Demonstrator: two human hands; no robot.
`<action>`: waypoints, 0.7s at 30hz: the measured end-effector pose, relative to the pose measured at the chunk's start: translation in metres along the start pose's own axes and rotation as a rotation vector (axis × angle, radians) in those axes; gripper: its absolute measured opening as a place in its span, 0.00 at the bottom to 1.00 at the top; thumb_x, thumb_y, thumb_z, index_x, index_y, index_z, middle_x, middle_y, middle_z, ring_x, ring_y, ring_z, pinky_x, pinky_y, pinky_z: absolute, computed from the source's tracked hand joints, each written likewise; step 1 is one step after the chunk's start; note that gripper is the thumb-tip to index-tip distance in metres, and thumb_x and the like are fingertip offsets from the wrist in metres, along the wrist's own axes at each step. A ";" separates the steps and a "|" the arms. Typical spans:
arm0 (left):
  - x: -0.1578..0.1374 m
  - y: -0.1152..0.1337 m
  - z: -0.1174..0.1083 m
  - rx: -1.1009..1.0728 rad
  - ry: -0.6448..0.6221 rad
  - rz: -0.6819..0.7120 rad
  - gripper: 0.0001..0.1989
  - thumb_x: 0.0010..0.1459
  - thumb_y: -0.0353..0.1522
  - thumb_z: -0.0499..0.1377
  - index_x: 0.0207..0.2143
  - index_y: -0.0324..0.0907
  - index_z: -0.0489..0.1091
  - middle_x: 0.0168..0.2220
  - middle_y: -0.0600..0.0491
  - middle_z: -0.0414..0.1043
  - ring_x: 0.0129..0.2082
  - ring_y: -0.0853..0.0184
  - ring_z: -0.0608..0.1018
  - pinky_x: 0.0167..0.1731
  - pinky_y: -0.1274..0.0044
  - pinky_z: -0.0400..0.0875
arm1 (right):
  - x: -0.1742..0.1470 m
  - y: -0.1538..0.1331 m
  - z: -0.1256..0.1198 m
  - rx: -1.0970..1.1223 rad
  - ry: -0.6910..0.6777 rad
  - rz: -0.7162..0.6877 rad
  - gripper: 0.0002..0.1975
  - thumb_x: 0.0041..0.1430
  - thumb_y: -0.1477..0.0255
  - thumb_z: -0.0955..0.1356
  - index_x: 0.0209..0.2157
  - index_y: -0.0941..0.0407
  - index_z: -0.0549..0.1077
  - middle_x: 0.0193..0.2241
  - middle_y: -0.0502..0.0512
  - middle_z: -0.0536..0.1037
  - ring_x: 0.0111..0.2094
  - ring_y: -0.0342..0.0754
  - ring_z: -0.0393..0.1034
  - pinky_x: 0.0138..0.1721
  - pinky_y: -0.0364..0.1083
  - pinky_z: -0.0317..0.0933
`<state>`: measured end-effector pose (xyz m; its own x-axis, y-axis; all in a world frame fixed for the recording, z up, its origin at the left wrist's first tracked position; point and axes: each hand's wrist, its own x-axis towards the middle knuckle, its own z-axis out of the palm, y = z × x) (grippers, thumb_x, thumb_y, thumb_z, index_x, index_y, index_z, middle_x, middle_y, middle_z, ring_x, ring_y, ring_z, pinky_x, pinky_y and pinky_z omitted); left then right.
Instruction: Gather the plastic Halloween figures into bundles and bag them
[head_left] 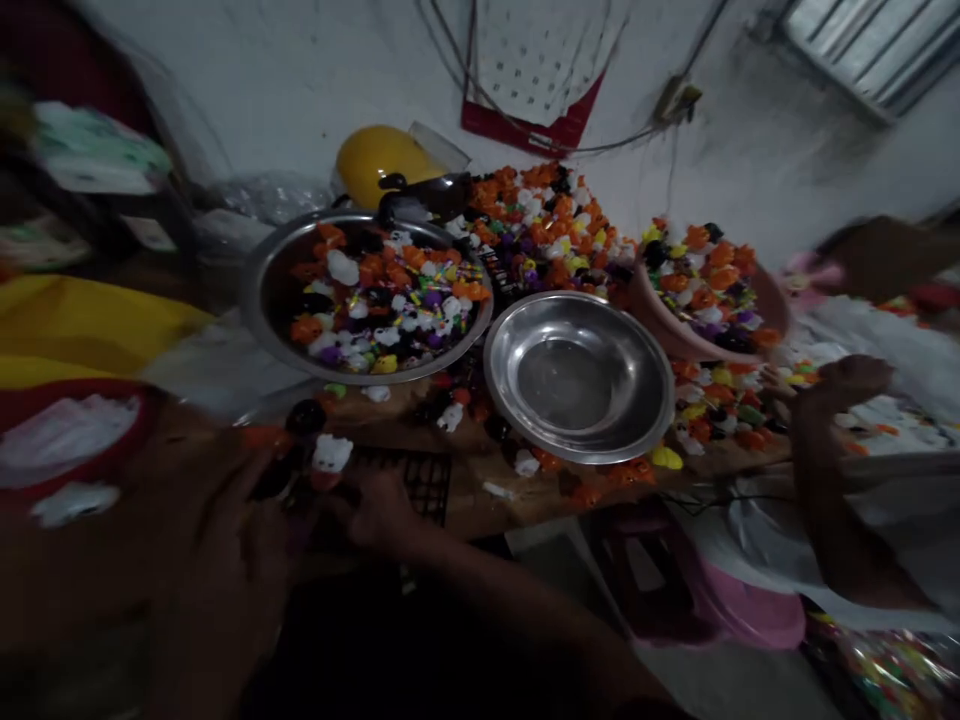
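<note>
My left hand (244, 530) is at the lower left, dark and smeared by motion. An orange piece (266, 437) and a black one lie at its fingertips, and I cannot tell whether it holds them. My right hand (379, 512) is beside it, fingers bent and drawn together over a dark slotted tray (427, 480). What its fingertips hold, if anything, is hidden. Just beyond those fingertips is a small white toy figure (332, 453) with orange beneath it. A round black piece (305, 417) lies behind the figure.
A steel basin (259, 300) of small colourful toys stands ahead, beside another steel basin (577, 385). Behind are a toy heap (547, 215) and a yellow helmet (382, 160). A pink tub (675, 335) of toys and another person's arm (832, 480) are on the right. A red basin (142, 430) is at left.
</note>
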<state>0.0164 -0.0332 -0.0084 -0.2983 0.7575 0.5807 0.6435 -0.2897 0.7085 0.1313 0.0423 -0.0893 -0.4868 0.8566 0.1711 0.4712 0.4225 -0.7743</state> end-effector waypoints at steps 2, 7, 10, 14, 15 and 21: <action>-0.003 -0.005 -0.005 0.115 0.015 0.015 0.23 0.67 0.38 0.52 0.62 0.49 0.68 0.63 0.46 0.68 0.64 0.51 0.68 0.68 0.53 0.56 | 0.000 -0.003 -0.002 0.124 0.049 -0.005 0.07 0.58 0.68 0.72 0.38 0.53 0.81 0.37 0.49 0.85 0.39 0.50 0.81 0.41 0.44 0.74; -0.008 -0.019 -0.014 0.210 0.040 -0.052 0.22 0.71 0.36 0.46 0.58 0.34 0.70 0.61 0.40 0.70 0.62 0.61 0.71 0.65 0.67 0.65 | 0.012 0.010 0.005 0.378 0.160 0.059 0.11 0.63 0.66 0.68 0.41 0.57 0.80 0.40 0.54 0.84 0.42 0.50 0.79 0.46 0.46 0.71; -0.010 -0.020 -0.017 0.197 0.033 -0.054 0.21 0.71 0.34 0.47 0.58 0.34 0.70 0.60 0.41 0.70 0.61 0.64 0.72 0.64 0.72 0.66 | 0.013 0.015 0.006 0.409 0.204 -0.013 0.10 0.60 0.64 0.70 0.37 0.56 0.80 0.37 0.52 0.84 0.39 0.50 0.78 0.46 0.47 0.70; -0.012 -0.020 -0.018 0.178 0.030 -0.084 0.20 0.71 0.33 0.47 0.59 0.38 0.69 0.59 0.44 0.71 0.60 0.66 0.73 0.62 0.74 0.67 | 0.011 0.014 0.002 0.265 0.167 -0.069 0.09 0.59 0.66 0.71 0.37 0.56 0.81 0.36 0.53 0.84 0.37 0.51 0.78 0.45 0.48 0.70; -0.013 -0.020 -0.018 0.182 0.026 -0.096 0.20 0.71 0.33 0.47 0.59 0.39 0.69 0.59 0.45 0.72 0.60 0.66 0.73 0.62 0.74 0.67 | 0.011 0.014 0.002 0.224 0.159 -0.072 0.08 0.59 0.66 0.71 0.37 0.55 0.81 0.36 0.54 0.84 0.37 0.51 0.78 0.44 0.47 0.70; -0.014 -0.024 -0.018 0.224 0.013 -0.129 0.21 0.72 0.33 0.46 0.60 0.39 0.69 0.59 0.45 0.71 0.60 0.66 0.72 0.62 0.75 0.66 | 0.005 0.011 0.006 0.030 0.144 -0.131 0.07 0.63 0.69 0.70 0.35 0.57 0.78 0.34 0.58 0.82 0.36 0.51 0.77 0.40 0.47 0.68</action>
<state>-0.0078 -0.0477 -0.0265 -0.3965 0.7718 0.4971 0.7389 -0.0530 0.6717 0.1292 0.0496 -0.1002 -0.4315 0.8292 0.3554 0.3876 0.5261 -0.7569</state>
